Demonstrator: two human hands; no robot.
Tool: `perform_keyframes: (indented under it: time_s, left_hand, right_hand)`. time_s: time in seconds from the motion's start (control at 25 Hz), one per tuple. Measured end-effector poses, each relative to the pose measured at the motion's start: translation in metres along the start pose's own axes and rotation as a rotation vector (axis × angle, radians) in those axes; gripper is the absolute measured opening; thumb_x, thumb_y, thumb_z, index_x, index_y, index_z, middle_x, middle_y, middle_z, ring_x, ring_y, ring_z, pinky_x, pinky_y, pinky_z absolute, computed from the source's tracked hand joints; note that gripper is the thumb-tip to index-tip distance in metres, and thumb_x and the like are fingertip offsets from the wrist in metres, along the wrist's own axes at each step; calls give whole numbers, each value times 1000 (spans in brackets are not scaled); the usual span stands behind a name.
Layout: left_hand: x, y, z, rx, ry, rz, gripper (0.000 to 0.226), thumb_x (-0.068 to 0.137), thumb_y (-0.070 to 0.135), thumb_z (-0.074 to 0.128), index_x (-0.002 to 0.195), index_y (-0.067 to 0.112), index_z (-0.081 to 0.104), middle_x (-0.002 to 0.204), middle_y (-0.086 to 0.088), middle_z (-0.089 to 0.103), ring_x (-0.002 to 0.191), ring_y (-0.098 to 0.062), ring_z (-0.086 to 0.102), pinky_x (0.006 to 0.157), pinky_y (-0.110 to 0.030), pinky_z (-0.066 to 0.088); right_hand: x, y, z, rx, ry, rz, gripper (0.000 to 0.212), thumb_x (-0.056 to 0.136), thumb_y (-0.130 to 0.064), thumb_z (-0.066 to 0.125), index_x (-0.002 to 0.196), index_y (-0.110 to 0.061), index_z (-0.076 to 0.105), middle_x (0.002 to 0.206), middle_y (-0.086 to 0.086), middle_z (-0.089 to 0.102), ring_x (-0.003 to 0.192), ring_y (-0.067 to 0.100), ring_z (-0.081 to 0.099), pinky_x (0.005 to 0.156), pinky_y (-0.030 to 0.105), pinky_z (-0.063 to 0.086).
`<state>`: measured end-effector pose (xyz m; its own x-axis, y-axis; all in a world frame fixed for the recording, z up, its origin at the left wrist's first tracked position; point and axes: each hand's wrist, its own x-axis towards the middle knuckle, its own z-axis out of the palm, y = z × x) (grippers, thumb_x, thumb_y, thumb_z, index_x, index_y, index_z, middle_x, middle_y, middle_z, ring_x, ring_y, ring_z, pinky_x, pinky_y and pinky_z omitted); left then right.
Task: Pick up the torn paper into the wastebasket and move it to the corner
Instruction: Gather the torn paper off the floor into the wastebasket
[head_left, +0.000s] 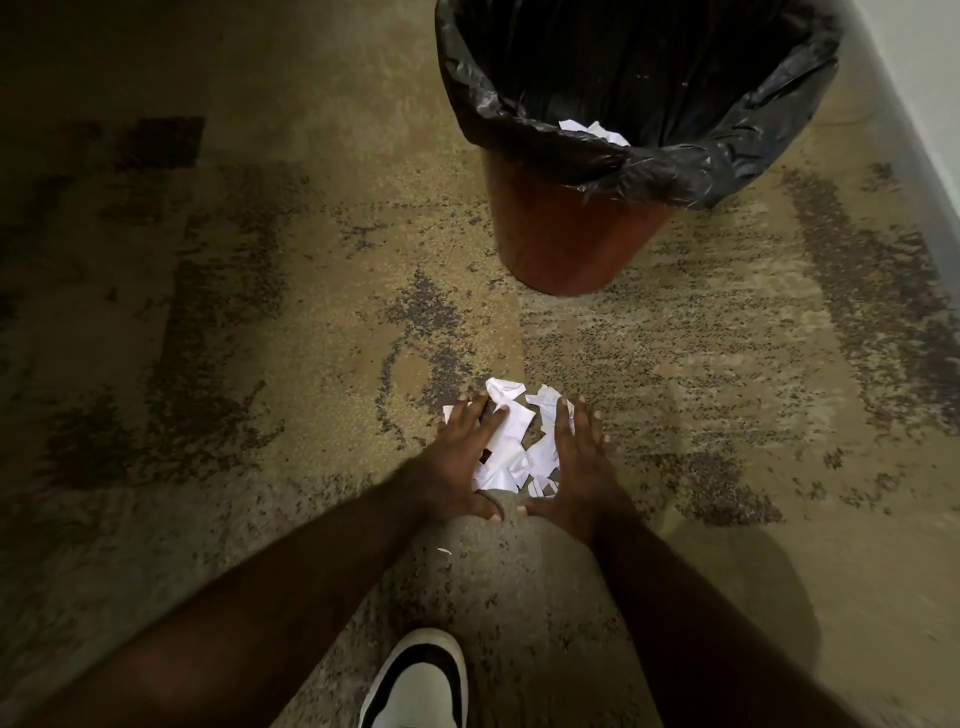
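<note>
Head view: both hands, left (460, 457) and right (576, 462), spread flat around torn paper (511, 441) near wastebasket (566, 234).

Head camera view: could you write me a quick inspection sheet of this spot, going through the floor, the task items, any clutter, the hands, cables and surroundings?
Surface: mottled tan and dark carpet, worn-looking.
Job's things: pile of torn paper on the carpet; brown wastebasket with black liner stands upright beyond it, a few scraps already inside.
Clutter: one small white scrap lies apart, nearer the person; a shoe at the bottom edge.
Grippers: left hand and right hand spread open, cupping the pile from both sides; no grip closed yet.
Cables: nothing seen.
Surroundings: pale wall at far right.
</note>
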<state>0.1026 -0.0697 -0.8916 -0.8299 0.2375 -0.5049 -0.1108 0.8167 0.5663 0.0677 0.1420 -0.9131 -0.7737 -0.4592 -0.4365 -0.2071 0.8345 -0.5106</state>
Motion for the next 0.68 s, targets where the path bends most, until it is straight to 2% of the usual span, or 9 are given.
perform_keyframes:
  time_s: [0.2, 0.32, 0.4, 0.44, 0.48, 0.56, 0.6, 0.64, 0.68]
  left_hand:
    - [5, 6, 5, -37, 95, -11, 111, 75, 40, 77, 154, 17, 2, 163, -8, -4, 150, -25, -7, 119, -42, 11]
    - [7, 7, 6, -72, 186, 97, 85, 81, 36, 56, 151, 2, 20, 158, -20, 17, 148, -29, 11, 120, -46, 20]
    - [8, 13, 4, -117, 193, 86, 77, 83, 22, 55, 148, -3, 24, 157, -23, 19, 147, -26, 10, 122, -36, 13]
    - [9, 17, 2, -143, 191, 82, 75, 82, 15, 56, 147, -5, 25, 157, -24, 19, 146, -24, 9, 121, -25, 6]
    - [9, 21, -1, -171, 211, 92, 72, 81, 10, 55, 145, -7, 28, 155, -26, 21, 144, -26, 11, 118, -16, 2]
    - [10, 25, 0, -221, 254, 117, 64, 79, 4, 51, 140, -10, 38, 149, -30, 33, 141, -34, 24, 115, -11, 5]
    - [10, 26, -1, -228, 273, 120, 61, 78, 4, 50, 138, -9, 42, 146, -29, 40, 139, -36, 33, 113, -11, 10]
    - [11, 26, -2, -240, 277, 110, 59, 78, 5, 49, 136, -6, 46, 143, -26, 45, 135, -35, 41, 111, -9, 16]
    - [11, 27, -4, -246, 284, 104, 58, 78, 5, 48, 135, -4, 49, 139, -24, 51, 130, -33, 48, 107, -8, 22]
  right_hand:
    - [6, -12, 5, 125, 4, -51, 128, 61, -82, 47, 154, -21, -17, 168, 8, -11, 155, 32, -11, 124, 48, 4]
    - [12, -31, 4, 202, 7, -41, 120, 67, -76, 42, 159, -17, -6, 169, 9, -6, 156, 30, -8, 125, 46, 3]
    - [15, -43, 3, 252, -12, -35, 111, 78, -65, 57, 160, -15, 1, 169, 9, -2, 156, 29, -5, 127, 46, 6]
    - [17, -46, 4, 269, -24, -23, 105, 85, -50, 67, 160, -15, 4, 169, 9, -1, 156, 29, -4, 127, 47, 8]
    - [18, -47, 6, 270, -9, -17, 98, 89, -35, 71, 161, -14, 7, 169, 10, 1, 157, 30, -2, 127, 49, 11]
    - [21, -43, 9, 271, 49, -27, 87, 91, -16, 70, 159, -12, 18, 169, 12, 8, 156, 32, 6, 125, 49, 18]
    - [21, -44, 7, 288, 78, -26, 81, 90, -10, 69, 158, -9, 24, 167, 14, 14, 155, 32, 13, 125, 41, 21]
    - [21, -45, 6, 320, 97, -14, 74, 91, -3, 67, 155, -5, 31, 165, 16, 21, 153, 32, 21, 124, 25, 22]
    - [20, -48, 4, 352, 111, 7, 66, 92, 4, 63, 152, 0, 35, 162, 18, 28, 150, 31, 30, 115, 5, 21]
